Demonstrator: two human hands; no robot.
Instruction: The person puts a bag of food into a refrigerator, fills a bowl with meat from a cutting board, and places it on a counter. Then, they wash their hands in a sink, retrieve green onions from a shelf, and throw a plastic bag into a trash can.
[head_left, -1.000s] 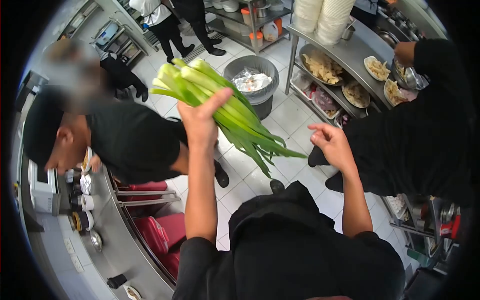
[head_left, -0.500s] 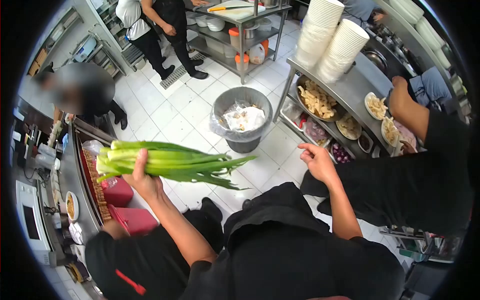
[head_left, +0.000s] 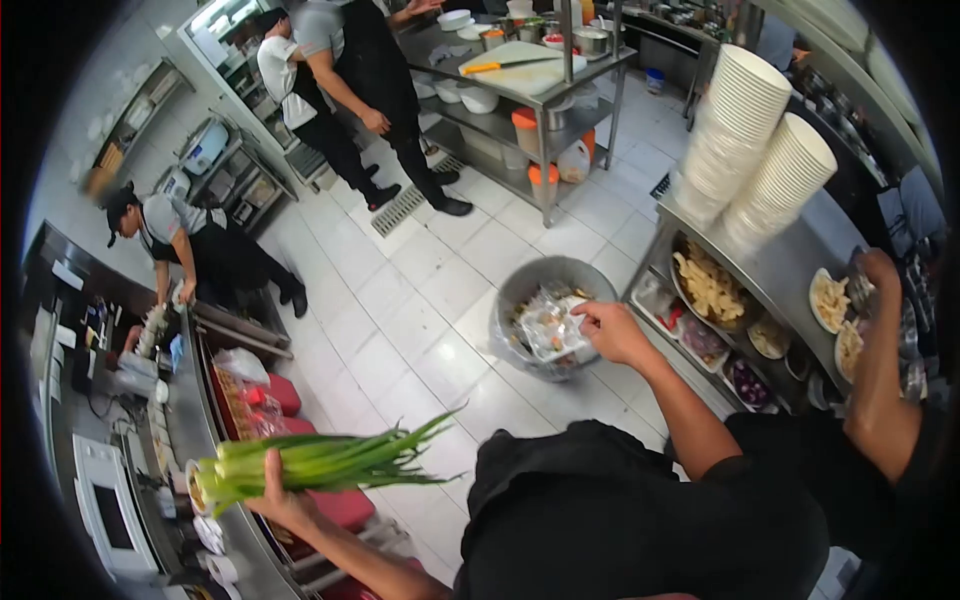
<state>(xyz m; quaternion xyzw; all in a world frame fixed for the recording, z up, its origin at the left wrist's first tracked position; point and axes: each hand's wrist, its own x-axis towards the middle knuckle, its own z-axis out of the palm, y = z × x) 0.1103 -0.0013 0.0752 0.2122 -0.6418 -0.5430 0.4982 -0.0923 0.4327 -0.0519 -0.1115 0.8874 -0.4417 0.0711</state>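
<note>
My left hand is wrapped round a bunch of green onions, thumb on top. The pale cut ends point left and the leafy tips spread to the right. My right hand is stretched forward with its fingers curled together, in front of the right side of a grey trash bin. Whether anything is pinched in those fingers is hidden. Inside the bin lie crumpled clear plastic and white scraps.
A steel counter with stacked white bowls stands at the right, a bowl of pale food pieces below it. A co-worker's arm reaches across there. Red bins line the left counter. Other people stand at the back.
The view has shifted, with the bin now lower and further right. My right hand has reached out towards the bin and its fingers have drawn together. My left hand keeps the green onions, now lower.
</note>
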